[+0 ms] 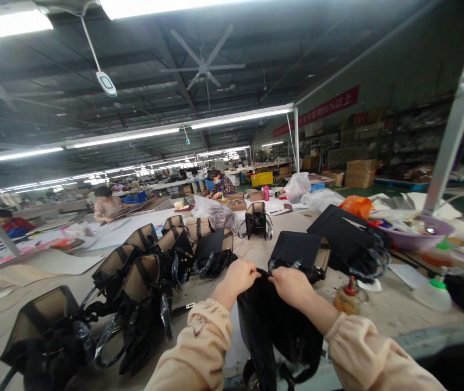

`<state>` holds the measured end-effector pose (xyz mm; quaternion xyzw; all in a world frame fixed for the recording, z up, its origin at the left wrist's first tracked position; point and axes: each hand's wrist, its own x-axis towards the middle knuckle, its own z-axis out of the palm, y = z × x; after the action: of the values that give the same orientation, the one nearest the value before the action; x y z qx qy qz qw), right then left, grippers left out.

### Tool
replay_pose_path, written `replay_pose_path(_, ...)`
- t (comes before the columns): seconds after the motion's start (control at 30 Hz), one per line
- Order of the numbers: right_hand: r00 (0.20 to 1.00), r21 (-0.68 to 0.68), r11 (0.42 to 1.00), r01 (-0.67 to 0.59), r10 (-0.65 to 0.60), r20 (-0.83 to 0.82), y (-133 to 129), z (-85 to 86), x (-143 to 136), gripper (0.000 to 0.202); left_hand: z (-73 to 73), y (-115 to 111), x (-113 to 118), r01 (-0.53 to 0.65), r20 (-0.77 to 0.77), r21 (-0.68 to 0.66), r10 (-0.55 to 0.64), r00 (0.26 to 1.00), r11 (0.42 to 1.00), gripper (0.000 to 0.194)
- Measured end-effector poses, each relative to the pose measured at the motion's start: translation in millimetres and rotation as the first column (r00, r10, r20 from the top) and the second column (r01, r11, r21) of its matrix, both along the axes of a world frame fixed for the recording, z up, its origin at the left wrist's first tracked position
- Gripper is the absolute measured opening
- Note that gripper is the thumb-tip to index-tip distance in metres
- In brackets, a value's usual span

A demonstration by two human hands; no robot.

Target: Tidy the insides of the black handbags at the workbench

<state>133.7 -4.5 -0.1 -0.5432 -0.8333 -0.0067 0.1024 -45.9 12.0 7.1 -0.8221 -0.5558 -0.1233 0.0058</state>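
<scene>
A black bag (281, 320) hangs at the front edge of the table, its top edge pinched between my two hands. My left hand (239, 278) grips the upper left of that edge with fingers closed. On the right side of the same edge, my right hand (295, 288) is closed on the black material. Just behind my hands lies a black bag with a flat dark panel (297, 251). To the left stand several black bags with tan linings (140, 277), their handles wrapped in clear plastic. Farther back is a small upright black bag (256, 221).
At the right are a purple basin (419, 234), a bottle with a red tip (349, 297), a green-capped bottle (436, 293) and black panels (338, 239). Metal posts rise at both sides. Several people sit at tables farther back.
</scene>
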Motion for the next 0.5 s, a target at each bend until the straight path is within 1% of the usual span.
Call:
replay_pose_path(0.2, 0.999, 0.000, 0.999, 0.036, -0.036, 0.002, -3.4, -0.1, 13.5, 0.030, 2.3, 0.3, 16.5, 0.019, -0.047, 0.020, -0.018, 0.999, 1.000, 0.026)
replay_pose_path(0.33, 0.999, 0.001, 0.999, 0.045, -0.045, -0.004, -6.4, 0.6, 16.4, 0.030, 4.6, -0.9, 25.4, -0.001, -0.079, 0.031, 0.004, 0.997, 1.000, 0.027)
replay_pose_path(0.5, 0.999, 0.003, 0.999, 0.042, -0.042, -0.013, -7.7, 0.6, 16.8, 0.028, 6.3, -1.4, 30.9, -0.045, -0.103, 0.023, 0.047, 0.994, 0.999, 0.027)
